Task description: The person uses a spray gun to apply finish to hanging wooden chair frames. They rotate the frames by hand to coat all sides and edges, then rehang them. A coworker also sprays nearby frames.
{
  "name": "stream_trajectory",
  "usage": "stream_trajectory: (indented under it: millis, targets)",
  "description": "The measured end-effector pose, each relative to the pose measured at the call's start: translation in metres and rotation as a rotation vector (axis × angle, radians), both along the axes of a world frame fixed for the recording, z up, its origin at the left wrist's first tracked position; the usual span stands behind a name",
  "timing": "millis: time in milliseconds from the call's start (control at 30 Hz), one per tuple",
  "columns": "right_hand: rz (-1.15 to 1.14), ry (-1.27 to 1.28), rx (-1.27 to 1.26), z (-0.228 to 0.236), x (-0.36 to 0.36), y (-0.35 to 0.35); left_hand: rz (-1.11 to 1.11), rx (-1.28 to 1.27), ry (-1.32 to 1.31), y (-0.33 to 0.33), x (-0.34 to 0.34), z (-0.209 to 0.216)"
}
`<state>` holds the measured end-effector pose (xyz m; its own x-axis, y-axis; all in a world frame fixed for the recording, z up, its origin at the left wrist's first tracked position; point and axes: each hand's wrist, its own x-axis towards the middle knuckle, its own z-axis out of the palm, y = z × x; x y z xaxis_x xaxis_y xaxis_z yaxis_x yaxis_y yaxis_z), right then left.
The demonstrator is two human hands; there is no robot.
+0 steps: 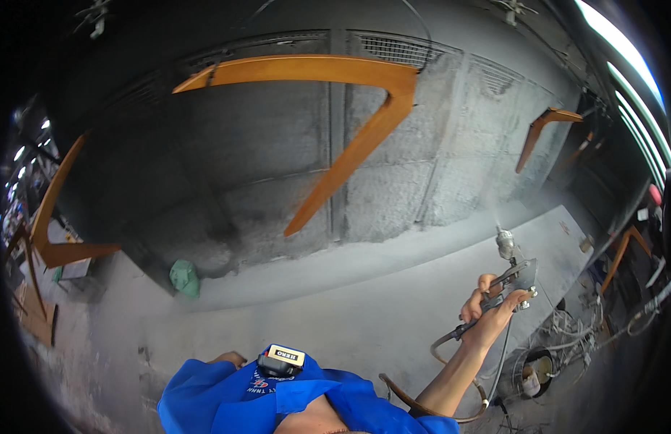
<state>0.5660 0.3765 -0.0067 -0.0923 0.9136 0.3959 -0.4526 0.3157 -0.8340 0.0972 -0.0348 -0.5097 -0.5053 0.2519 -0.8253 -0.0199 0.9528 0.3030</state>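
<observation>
My right hand (487, 318) is wrapped round the handle of a metal spray gun (522, 276), raised to the right of my body. A pale mist leaves the nozzle end (505, 242), and a hose (480, 398) loops back along my forearm. In front of me hangs a 7-shaped, orange-brown wooden furniture frame (335, 70), well apart from the gun, its lower leg slanting down to the left. My left hand (230, 357) is low beside my blue sleeve; its fingers are mostly hidden.
More bent wooden frames hang at the left (49, 195), the right (542, 130) and far right (621, 257). A grey, dust-coated booth wall (277, 159) stands behind. A green bag (184, 278) lies at its foot. A bucket (536, 372) and tangled hoses (567, 325) crowd the lower right.
</observation>
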Motion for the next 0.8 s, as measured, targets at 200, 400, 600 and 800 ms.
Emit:
stream_trajectory:
  millis: [200,400,600,800]
  targets:
    - [0.781,0.038,0.133,0.012,-0.066,-0.068,-0.186,0.401,0.165,0.112,0.032,0.029]
    - [0.628,0.009,0.211,0.001,-0.07,-0.067,-0.276,0.503,-0.074,0.182,0.103,0.073]
    - [-0.064,-0.007,0.25,-0.027,0.024,-0.035,-1.54,0.49,0.733,0.067,0.081,0.019]
    - [-0.123,-0.371,0.452,-0.039,0.053,-0.038,-0.628,0.317,0.124,-0.035,0.121,-0.026]
